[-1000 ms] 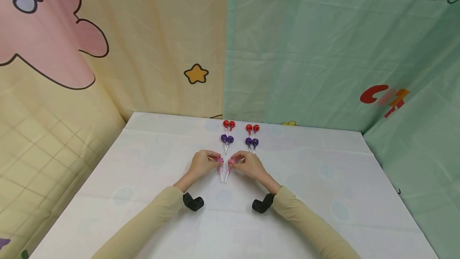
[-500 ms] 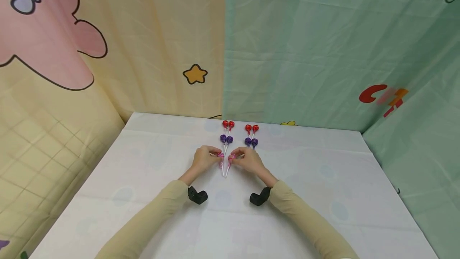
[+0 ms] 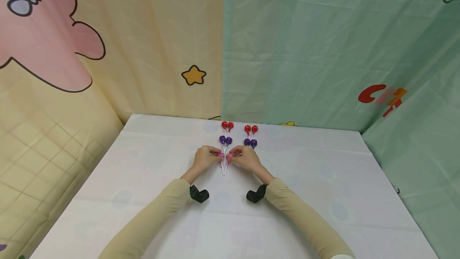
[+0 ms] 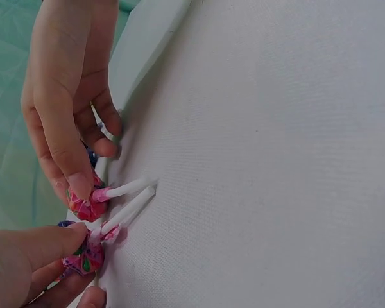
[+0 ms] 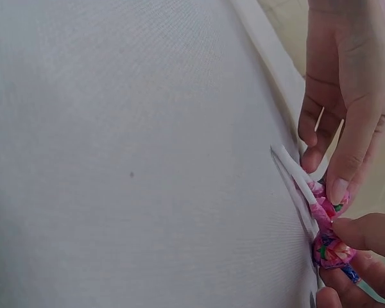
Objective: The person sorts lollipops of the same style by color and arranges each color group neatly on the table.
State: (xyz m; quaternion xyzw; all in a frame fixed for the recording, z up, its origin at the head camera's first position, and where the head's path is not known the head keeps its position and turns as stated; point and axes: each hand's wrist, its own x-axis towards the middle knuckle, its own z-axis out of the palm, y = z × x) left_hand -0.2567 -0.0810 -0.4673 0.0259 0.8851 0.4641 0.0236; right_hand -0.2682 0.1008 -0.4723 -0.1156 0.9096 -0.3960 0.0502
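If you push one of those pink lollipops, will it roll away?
Probably not far: each pink lollipop has a round head on a thin stick, so it would likely swing in a curve. It looks light and stiff. The crinkly wrapper may grip the tablecloth.

white table [image 3: 151, 195], yellow cartoon curtain [image 3: 108, 51] on the left, green one [image 3: 305, 51] on the right, pretty even light

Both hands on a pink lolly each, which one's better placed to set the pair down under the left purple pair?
Roughly even, slight edge left. The left hand and right hand each pinch a pink lollipop, sticks nearly meeting. The left purple pair lies just beyond both, marginally nearer the left hand.
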